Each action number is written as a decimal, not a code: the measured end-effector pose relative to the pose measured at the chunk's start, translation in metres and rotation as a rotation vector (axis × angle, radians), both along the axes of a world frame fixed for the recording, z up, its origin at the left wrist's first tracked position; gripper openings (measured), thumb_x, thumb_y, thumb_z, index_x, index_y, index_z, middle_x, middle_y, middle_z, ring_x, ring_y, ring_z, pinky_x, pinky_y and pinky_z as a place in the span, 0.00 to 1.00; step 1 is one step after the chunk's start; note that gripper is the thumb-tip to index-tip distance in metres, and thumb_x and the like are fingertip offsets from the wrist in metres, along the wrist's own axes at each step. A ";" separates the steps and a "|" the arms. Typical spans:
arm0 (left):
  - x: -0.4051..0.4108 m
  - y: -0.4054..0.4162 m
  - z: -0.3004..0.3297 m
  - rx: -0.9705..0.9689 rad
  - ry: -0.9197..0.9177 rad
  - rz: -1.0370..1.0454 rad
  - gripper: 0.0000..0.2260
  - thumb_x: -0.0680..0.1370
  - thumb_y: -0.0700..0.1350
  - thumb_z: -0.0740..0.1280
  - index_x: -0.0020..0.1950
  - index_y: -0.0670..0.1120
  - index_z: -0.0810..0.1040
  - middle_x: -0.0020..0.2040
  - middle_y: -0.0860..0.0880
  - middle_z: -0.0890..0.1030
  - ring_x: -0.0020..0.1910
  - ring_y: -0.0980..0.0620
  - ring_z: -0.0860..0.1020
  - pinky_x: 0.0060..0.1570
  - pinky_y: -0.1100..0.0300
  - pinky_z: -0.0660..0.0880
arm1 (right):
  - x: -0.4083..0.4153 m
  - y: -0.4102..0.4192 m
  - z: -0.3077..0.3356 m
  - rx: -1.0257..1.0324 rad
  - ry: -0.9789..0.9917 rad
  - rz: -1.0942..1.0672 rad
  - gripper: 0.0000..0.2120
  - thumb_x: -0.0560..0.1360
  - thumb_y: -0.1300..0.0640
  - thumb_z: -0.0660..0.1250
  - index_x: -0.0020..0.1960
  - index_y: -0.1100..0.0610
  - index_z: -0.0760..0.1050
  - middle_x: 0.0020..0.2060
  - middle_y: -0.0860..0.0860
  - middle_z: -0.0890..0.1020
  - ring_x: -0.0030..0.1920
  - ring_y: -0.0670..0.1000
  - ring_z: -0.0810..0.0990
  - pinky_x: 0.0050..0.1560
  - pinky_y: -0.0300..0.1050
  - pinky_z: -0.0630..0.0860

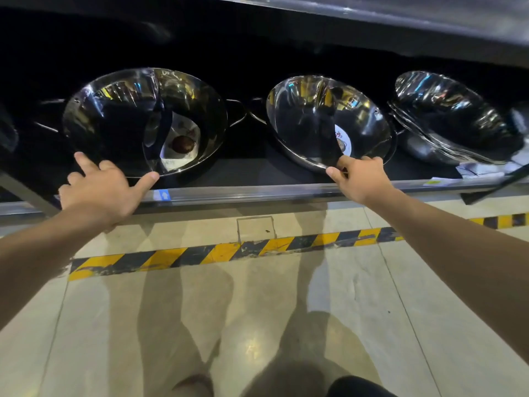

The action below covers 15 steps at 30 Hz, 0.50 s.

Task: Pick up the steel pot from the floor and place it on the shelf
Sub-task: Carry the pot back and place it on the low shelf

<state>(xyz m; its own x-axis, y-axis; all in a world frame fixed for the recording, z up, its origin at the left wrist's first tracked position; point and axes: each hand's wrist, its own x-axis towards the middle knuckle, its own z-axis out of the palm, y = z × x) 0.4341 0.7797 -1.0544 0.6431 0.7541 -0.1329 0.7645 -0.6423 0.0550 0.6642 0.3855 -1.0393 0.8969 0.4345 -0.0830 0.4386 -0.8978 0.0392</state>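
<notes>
Two shiny divided steel pots stand tilted on a low dark shelf [243, 174]. The larger left pot [114, 116] has wire side handles and a paper label inside. My left hand [100, 190] lies open at its front rim, thumb touching the rim, fingers spread. The middle pot [312, 116] leans toward me, and my right hand [360, 179] pinches its lower front rim between thumb and fingers. Both forearms reach forward over the floor.
A stack of several steel pots [455, 118] sits at the right of the shelf beside papers [481, 169]. A metal rail [286, 191] edges the shelf front. Yellow-black hazard tape [229, 250] crosses the tiled floor. An upper shelf [400, 15] overhangs.
</notes>
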 end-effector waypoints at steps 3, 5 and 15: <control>-0.001 0.001 -0.002 -0.010 -0.015 0.001 0.52 0.68 0.79 0.47 0.72 0.36 0.63 0.79 0.34 0.51 0.68 0.27 0.65 0.60 0.35 0.66 | 0.000 -0.005 0.003 0.019 0.035 -0.006 0.22 0.81 0.36 0.52 0.54 0.52 0.75 0.43 0.54 0.80 0.56 0.60 0.73 0.59 0.54 0.60; -0.002 -0.001 -0.002 -0.018 -0.029 0.011 0.50 0.68 0.78 0.48 0.73 0.38 0.62 0.79 0.34 0.50 0.68 0.27 0.64 0.61 0.35 0.66 | -0.001 -0.007 0.003 -0.015 0.054 -0.124 0.26 0.78 0.31 0.51 0.59 0.49 0.75 0.53 0.58 0.78 0.63 0.62 0.68 0.61 0.57 0.61; -0.005 -0.014 0.000 -0.089 -0.039 0.043 0.46 0.73 0.74 0.52 0.78 0.40 0.54 0.78 0.33 0.52 0.72 0.29 0.59 0.64 0.34 0.63 | 0.008 -0.024 -0.004 0.115 0.131 -0.221 0.27 0.72 0.24 0.53 0.54 0.46 0.67 0.58 0.62 0.78 0.65 0.67 0.67 0.62 0.57 0.61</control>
<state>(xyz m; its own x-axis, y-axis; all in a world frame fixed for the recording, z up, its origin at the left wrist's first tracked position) 0.4292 0.7659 -1.0544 0.6161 0.7677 -0.1764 0.7877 -0.5998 0.1405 0.6718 0.3615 -1.0437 0.9558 0.2430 -0.1657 0.2264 -0.9675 -0.1125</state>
